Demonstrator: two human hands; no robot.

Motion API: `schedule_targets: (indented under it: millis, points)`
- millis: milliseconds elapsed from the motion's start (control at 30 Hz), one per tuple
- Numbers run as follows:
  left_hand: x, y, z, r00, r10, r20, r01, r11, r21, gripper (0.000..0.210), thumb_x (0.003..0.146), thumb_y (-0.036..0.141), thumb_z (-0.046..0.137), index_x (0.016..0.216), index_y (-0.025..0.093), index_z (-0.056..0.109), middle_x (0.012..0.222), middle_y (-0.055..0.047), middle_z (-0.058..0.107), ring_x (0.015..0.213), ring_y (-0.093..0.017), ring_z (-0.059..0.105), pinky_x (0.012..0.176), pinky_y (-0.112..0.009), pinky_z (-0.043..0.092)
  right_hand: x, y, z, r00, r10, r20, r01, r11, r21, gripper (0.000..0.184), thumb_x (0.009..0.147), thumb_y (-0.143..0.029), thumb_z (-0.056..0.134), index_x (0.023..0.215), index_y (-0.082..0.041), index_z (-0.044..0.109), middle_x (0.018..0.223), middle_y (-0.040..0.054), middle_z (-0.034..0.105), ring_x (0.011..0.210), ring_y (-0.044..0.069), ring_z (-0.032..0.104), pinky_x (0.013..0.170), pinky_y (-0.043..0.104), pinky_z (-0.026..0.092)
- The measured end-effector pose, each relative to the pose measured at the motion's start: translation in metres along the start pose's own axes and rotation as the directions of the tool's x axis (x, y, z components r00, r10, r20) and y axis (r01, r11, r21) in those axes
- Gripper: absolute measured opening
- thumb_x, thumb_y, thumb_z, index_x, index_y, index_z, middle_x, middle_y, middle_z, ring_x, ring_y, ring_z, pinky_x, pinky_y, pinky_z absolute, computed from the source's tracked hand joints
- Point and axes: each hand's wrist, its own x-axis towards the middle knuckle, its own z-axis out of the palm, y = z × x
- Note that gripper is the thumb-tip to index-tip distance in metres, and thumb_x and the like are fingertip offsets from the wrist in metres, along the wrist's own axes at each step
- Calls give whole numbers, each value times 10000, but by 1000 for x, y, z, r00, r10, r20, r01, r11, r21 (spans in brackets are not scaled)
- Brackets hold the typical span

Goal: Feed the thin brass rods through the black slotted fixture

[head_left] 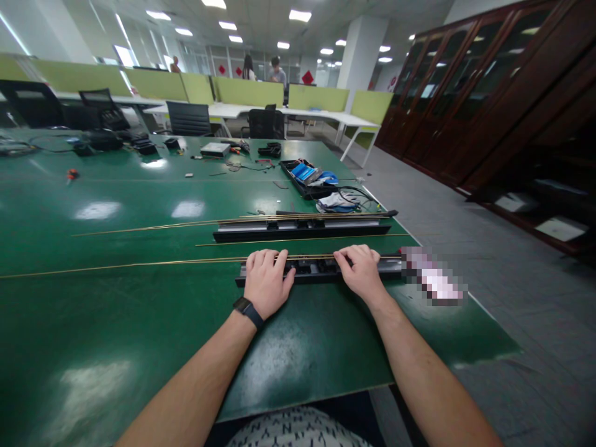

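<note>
A black and silver metal rail [316, 279] lies crosswise on the green table in front of me. Thin brass-coloured rods [186, 262] run along its far side and stick out far to the left. Over the rail's left part, my left hand [266, 279] is curled, fingers across the far edge and thumb on the near side. My right hand [361, 270] is closed in a pinch at the rods, right of the rail's middle; the fingertips partly hide the grip. A similar rail [302, 236] lies behind, with more rods along it. Between the rails is a single rod [261, 243].
A black tray [303, 191] with blue items and a pair of gloves [338, 202] lie farther back. To the right, a blurred-out object [433, 279] rests near the table's edge. Cables and a silver box [215, 149] sit at the back; people stand beyond the partitions.
</note>
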Motion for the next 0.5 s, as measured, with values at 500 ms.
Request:
schedule_targets:
  millis: [500]
  points:
    - [1, 1, -2, 1000, -1, 2, 1, 1000, 10, 405, 971, 409, 546, 1314, 206, 621, 1179, -135, 674, 1177, -319, 560, 1056, -493, 360, 0, 3, 3, 1000, -5, -23, 5, 1000, 21, 292, 988, -441, 555, 819, -239, 683, 881, 35, 735, 954, 227, 568, 919, 414, 279]
